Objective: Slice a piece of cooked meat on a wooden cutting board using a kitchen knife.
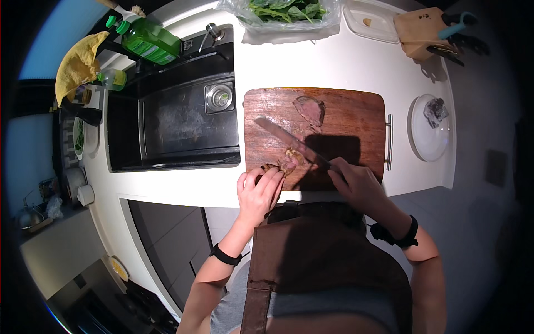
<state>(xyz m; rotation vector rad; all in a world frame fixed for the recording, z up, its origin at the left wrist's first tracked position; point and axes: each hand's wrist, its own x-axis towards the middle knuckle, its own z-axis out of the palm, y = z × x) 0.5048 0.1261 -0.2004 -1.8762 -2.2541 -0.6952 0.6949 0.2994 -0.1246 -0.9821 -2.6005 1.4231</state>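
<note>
A kitchen knife point(288, 140) is gripped by its dark handle in my right hand point(354, 181), its blade slanting up and left across the wooden cutting board point(354, 108). Under the fingers of my left hand point(259, 192) lies a piece of meat point(288, 165), browned outside and pink within, at the board's near left edge. My left fingers press on it and hide part of it. Farther back on the board lies a flat slice of meat point(310, 110), with small shreds of meat point(303, 131) between it and the blade.
Left of the board is a black sink point(175, 121) with a green detergent bottle point(150, 41) behind it. Leafy greens point(288, 10) in a plastic bag stand at the back. A knife block point(419, 31) and a white plate point(421, 137) with a crumpled wrap point(436, 112) are at right.
</note>
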